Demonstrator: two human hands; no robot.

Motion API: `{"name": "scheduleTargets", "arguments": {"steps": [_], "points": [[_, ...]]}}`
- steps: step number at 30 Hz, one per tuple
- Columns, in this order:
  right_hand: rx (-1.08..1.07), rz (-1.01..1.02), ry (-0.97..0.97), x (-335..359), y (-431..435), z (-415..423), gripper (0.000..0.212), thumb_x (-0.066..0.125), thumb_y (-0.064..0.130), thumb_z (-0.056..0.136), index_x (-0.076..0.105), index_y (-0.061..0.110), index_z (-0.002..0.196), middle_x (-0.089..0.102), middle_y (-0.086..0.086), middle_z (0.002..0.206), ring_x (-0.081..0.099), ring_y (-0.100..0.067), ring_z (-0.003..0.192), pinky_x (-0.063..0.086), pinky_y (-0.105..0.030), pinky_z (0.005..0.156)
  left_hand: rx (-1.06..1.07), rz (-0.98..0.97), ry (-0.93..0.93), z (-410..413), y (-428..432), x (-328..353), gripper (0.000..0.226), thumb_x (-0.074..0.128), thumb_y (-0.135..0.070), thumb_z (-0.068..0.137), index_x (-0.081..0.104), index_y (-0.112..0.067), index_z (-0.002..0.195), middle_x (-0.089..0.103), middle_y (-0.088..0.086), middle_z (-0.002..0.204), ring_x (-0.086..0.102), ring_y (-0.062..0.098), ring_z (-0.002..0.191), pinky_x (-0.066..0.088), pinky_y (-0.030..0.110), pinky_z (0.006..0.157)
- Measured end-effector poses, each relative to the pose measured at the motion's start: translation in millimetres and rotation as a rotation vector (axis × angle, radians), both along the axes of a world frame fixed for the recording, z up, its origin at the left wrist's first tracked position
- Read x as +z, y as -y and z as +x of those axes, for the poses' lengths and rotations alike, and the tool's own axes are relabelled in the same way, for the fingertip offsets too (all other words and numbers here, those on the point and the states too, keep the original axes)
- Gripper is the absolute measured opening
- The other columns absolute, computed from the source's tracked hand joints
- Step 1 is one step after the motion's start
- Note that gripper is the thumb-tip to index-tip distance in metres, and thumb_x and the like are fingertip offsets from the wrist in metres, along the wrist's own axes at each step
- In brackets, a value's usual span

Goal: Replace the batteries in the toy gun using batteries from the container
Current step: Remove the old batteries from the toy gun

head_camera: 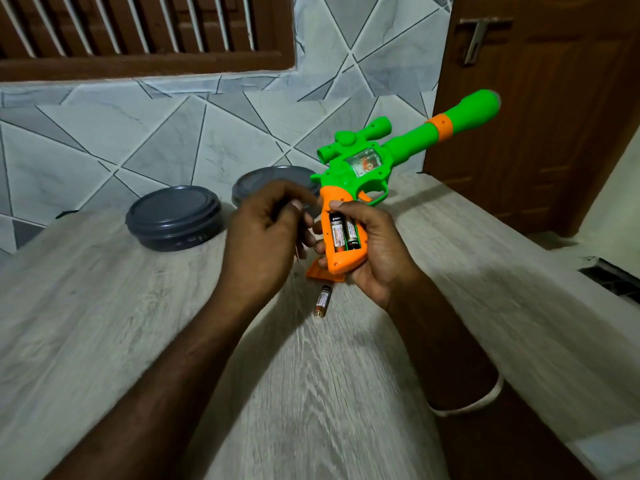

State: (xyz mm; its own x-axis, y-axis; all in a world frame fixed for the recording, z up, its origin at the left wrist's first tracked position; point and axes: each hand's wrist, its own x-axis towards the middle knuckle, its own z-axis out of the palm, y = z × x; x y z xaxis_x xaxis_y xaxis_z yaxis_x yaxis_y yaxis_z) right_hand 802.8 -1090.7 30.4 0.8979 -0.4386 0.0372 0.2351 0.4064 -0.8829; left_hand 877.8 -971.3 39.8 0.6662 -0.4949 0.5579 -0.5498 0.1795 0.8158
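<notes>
Head camera, looking down at the table point(104, 306): my right hand point(375, 252) wraps the orange grip of the toy gun point(367, 161) and holds it clear of the table, green barrel pointing away toward the door point(540, 133). The battery bay in the grip is open and faces me, with two batteries point(344, 234) seated side by side. My left hand point(263, 237) sits just beside the grip, fingers curled, fingertips close to the bay; I cannot tell whether it pinches anything. The two hands are near each other, almost touching at the grip.

A loose battery point(322, 301) lies on the table just below the gun, and the orange battery cover point(320, 273) rests under the butt of the grip. Two dark round lidded containers point(173, 220) stand behind my left hand, both with lids on.

The gun looks like hollow plastic: light, stiff, front-heavy with that long barrel, so the grip is the place to hold it firmly. The batteries are small, smooth and likely to roll, best taken by a fingertip pinch at one end.
</notes>
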Motion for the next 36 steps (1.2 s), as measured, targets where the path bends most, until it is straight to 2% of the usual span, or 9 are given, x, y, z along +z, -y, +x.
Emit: {"name": "scheduleTargets", "arguments": {"steps": [3,6,9,11,15,18,21,27,36], "points": [[-0.056,-0.019,0.01,0.7,2.2,1.3,0.019,0.054,0.022,0.095,0.063,0.005,0.098,0.061,-0.011,0.075,0.059,-0.018,0.052,0.051,-0.025,0.049,-0.053,0.184,0.045,-0.5,3.9,-4.1,0.02,0.055,-0.004,0.101,0.074,-0.008,0.102,0.067,-0.004,0.068,0.061,0.012,0.055,0.045,0.022,0.049],[-0.122,-0.049,0.046,0.0,4.1,1.1,0.014,0.056,0.018,0.094,0.063,0.011,0.084,0.063,-0.008,0.07,0.059,-0.02,0.055,0.051,-0.027,0.048,-0.09,0.236,0.069,-1.9,2.2,-3.5,0.01,0.068,-0.015,0.095,0.076,-0.01,0.101,0.073,0.007,0.072,0.061,0.013,0.051,0.043,0.018,0.048],[-0.172,-0.125,0.057,-4.2,4.6,5.1,0.012,0.062,0.021,0.087,0.067,0.01,0.085,0.066,-0.015,0.082,0.064,-0.028,0.069,0.053,-0.037,0.063,-0.056,0.19,0.061,-4.8,3.4,-3.0,0.015,0.077,-0.019,0.088,0.075,-0.005,0.089,0.073,0.013,0.069,0.06,0.013,0.047,0.041,0.017,0.045],[-0.172,-0.157,0.036,-4.6,1.6,6.8,0.028,0.066,0.027,0.08,0.068,0.002,0.093,0.065,-0.022,0.089,0.065,-0.03,0.071,0.053,-0.039,0.068,-0.041,0.155,0.022,-6.0,5.1,-3.7,0.018,0.078,-0.018,0.086,0.073,-0.001,0.085,0.07,0.01,0.063,0.058,0.012,0.043,0.04,0.016,0.042],[-0.138,-0.132,0.035,-3.3,0.7,7.5,0.036,0.064,0.034,0.089,0.066,0.002,0.105,0.062,-0.022,0.086,0.06,-0.027,0.059,0.053,-0.032,0.06,-0.069,0.081,-0.133,-4.3,4.9,-3.2,0.02,0.076,-0.013,0.088,0.07,0.006,0.084,0.061,0.001,0.05,0.052,0.01,0.038,0.038,0.016,0.039],[-0.178,-0.113,0.012,-1.3,5.5,4.5,0.026,0.06,0.033,0.096,0.064,0.008,0.101,0.062,-0.013,0.075,0.059,-0.022,0.053,0.052,-0.03,0.05,-0.064,0.049,-0.222,4.1,-1.8,2.0,0.02,0.074,-0.012,0.089,0.068,0.008,0.088,0.056,0.002,0.053,0.052,0.014,0.041,0.036,0.019,0.04],[-0.251,-0.089,0.015,0.2,12.0,1.7,0.023,0.059,0.028,0.097,0.062,0.006,0.104,0.064,-0.013,0.08,0.063,-0.021,0.053,0.053,-0.03,0.048,-0.061,0.223,-0.262,16.6,-10.8,0.2,0.026,0.074,-0.014,0.088,0.067,0.011,0.09,0.058,0.004,0.053,0.053,0.014,0.043,0.04,0.021,0.041],[-0.289,-0.084,0.001,-0.7,14.4,0.1,0.024,0.058,0.026,0.098,0.062,0.004,0.104,0.065,-0.012,0.079,0.063,-0.019,0.053,0.054,-0.031,0.048,-0.087,0.86,-0.181,22.2,-15.7,-14.8,0.024,0.073,-0.025,0.091,0.075,-0.002,0.086,0.073,0.019,0.069,0.059,0.017,0.053,0.047,0.019,0.046],[-0.26,-0.086,-0.013,-2.3,11.2,0.0,0.035,0.059,0.029,0.098,0.061,-0.001,0.116,0.066,-0.013,0.083,0.065,-0.02,0.055,0.054,-0.031,0.049,-0.046,0.978,-0.173,20.3,-10.0,-19.1,0.029,0.077,-0.033,0.086,0.075,-0.004,0.083,0.07,0.006,0.062,0.058,0.013,0.049,0.047,0.021,0.047]]}}
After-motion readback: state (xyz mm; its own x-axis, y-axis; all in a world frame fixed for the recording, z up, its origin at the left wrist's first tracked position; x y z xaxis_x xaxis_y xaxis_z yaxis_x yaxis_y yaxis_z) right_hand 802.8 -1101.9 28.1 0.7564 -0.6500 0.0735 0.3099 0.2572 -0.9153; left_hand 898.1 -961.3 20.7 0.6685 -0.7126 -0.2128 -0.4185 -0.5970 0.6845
